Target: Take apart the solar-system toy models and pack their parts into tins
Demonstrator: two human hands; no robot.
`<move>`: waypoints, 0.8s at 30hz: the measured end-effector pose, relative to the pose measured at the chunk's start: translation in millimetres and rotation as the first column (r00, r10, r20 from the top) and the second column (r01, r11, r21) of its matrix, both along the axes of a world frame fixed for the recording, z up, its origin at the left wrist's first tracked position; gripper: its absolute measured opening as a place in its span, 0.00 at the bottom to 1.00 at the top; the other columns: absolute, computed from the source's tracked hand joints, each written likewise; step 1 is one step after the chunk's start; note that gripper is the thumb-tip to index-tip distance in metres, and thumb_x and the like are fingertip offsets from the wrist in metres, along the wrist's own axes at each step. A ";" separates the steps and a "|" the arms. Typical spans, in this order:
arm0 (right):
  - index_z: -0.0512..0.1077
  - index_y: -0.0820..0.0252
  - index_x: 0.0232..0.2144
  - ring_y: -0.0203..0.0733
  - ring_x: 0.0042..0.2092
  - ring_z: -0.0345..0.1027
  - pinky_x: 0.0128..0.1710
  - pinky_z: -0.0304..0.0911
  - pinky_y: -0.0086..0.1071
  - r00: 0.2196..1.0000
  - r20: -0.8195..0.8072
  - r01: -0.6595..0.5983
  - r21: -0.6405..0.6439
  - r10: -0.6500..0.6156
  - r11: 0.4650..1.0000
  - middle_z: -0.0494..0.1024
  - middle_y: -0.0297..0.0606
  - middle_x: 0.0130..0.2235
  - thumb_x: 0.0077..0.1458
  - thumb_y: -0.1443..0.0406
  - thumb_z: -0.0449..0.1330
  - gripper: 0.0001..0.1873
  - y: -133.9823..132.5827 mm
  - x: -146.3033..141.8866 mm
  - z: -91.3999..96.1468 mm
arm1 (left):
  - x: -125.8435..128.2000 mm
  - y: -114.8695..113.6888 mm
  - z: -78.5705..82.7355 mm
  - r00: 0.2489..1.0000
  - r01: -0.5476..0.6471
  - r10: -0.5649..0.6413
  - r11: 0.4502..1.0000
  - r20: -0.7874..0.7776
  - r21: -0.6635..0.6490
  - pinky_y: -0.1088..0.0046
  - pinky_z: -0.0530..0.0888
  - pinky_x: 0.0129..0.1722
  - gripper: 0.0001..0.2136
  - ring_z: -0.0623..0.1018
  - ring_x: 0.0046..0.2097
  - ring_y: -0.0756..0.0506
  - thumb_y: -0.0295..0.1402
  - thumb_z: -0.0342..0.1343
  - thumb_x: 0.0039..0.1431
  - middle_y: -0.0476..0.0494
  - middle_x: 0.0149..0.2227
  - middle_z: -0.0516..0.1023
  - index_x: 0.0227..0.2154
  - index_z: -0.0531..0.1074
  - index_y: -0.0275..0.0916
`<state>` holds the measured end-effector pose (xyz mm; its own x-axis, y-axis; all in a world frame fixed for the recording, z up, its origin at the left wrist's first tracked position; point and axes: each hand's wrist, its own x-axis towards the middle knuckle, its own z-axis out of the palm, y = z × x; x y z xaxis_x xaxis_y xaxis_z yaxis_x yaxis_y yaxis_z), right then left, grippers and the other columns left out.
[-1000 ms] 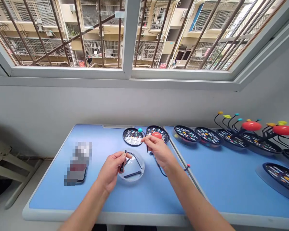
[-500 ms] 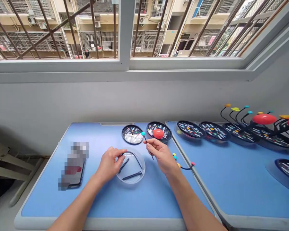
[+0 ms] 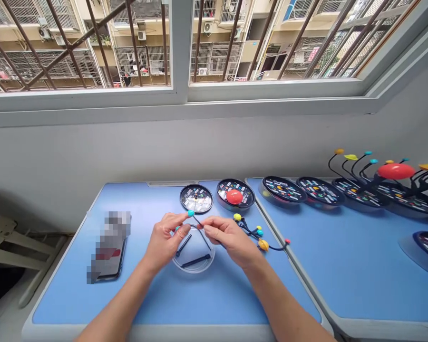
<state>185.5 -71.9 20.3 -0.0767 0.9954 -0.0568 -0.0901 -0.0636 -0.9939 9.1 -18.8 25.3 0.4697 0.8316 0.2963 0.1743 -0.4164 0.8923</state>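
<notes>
My right hand (image 3: 231,237) is closed in a pinch on a thin black rod with a teal ball (image 3: 191,213) on its upper end. The ball sits at the index fingertip of my left hand (image 3: 167,240). A second bit of teal (image 3: 177,229) shows between my left fingers, which are curled around it; the rest of that piece is hidden. Below both hands lies a clear round dish (image 3: 196,271), holding black rods, one of them curved. To the right of my right hand is a cluster of black stems with coloured balls, including a yellow ball (image 3: 263,244).
Behind the hands stand a round black printed base (image 3: 196,198) and another base bearing a red ball (image 3: 234,196). Several similar bases, some with stems, line the right table (image 3: 342,266). A phone (image 3: 110,256), partly pixelated, lies at left. A seam divides the two tables.
My right hand has moved left with the teal-ended rod and tilted it, bringing its ball to my left fingertips. My left hand has lifted slightly from the dish.
</notes>
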 end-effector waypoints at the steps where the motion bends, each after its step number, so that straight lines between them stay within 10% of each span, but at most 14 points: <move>1: 0.70 0.62 0.29 0.30 0.23 0.45 0.24 0.43 0.28 0.999 -0.002 -0.042 0.005 0.042 0.999 0.56 0.26 0.20 0.48 0.56 0.60 0.14 -0.8 -3.6 0.1 | 3.1 -4.1 1.3 0.998 0.016 -0.012 0.998 0.063 -0.053 0.70 0.71 0.38 0.12 0.73 0.36 0.46 0.35 0.54 0.55 0.44 0.35 0.79 0.41 0.76 0.42; 4: 0.68 0.62 0.26 0.31 0.24 0.48 0.24 0.46 0.28 0.988 0.037 -0.148 0.023 0.147 0.989 0.57 0.27 0.21 0.50 0.54 0.58 0.15 -2.6 -13.4 0.1 | 7.7 -11.9 3.7 0.975 0.035 0.014 0.975 0.221 -0.219 0.72 0.71 0.32 0.12 0.73 0.29 0.49 0.37 0.54 0.54 0.45 0.27 0.77 0.37 0.77 0.38; 8: 0.65 0.60 0.28 0.34 0.29 0.56 0.29 0.53 0.29 0.975 0.220 -0.015 0.156 -0.020 0.988 0.64 0.32 0.27 0.54 0.54 0.54 0.14 -3.7 -17.2 5.5 | 3.2 -14.3 13.8 0.982 -0.024 0.076 0.958 0.172 -0.286 0.78 0.64 0.22 0.13 0.65 0.22 0.52 0.38 0.53 0.54 0.51 0.18 0.67 0.32 0.77 0.34; 13: 0.61 0.56 0.39 0.32 0.26 0.56 0.26 0.54 0.27 0.973 0.228 -0.070 0.226 0.017 0.972 0.64 0.29 0.26 0.53 0.55 0.56 0.15 -12.1 -22.6 29.5 | -6.7 -24.9 38.7 0.984 0.128 -0.154 0.961 -0.089 -0.245 0.78 0.54 0.19 0.15 0.55 0.21 0.54 0.35 0.47 0.55 0.55 0.15 0.54 0.16 0.66 0.36; 19: 0.64 0.60 0.22 0.29 0.21 0.47 0.20 0.46 0.26 0.970 0.199 -0.147 0.037 0.137 0.988 0.57 0.26 0.18 0.47 0.61 0.59 0.10 -45.5 -40.4 37.6 | -24.1 -59.7 52.0 0.875 0.333 -0.368 0.929 -0.315 -0.163 0.75 0.50 0.21 0.14 0.51 0.22 0.53 0.29 0.44 0.55 0.55 0.18 0.49 0.15 0.53 0.39; 24: 0.58 0.58 0.16 0.28 0.18 0.42 0.17 0.42 0.26 0.983 0.108 0.151 -0.039 -0.146 0.988 0.53 0.25 0.17 0.46 0.57 0.58 0.16 -69.8 -13.6 29.7 | -45.6 -68.4 49.5 0.894 0.242 -0.295 0.952 -0.338 -0.189 0.74 0.51 0.21 0.17 0.52 0.21 0.52 0.32 0.44 0.57 0.55 0.17 0.48 0.14 0.51 0.39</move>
<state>171.9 -141.7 50.0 0.0809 0.9913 -0.1038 0.0023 -0.1043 -0.9945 -36.4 -87.2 74.9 0.7332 0.6787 -0.0424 0.3912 -0.3700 0.8426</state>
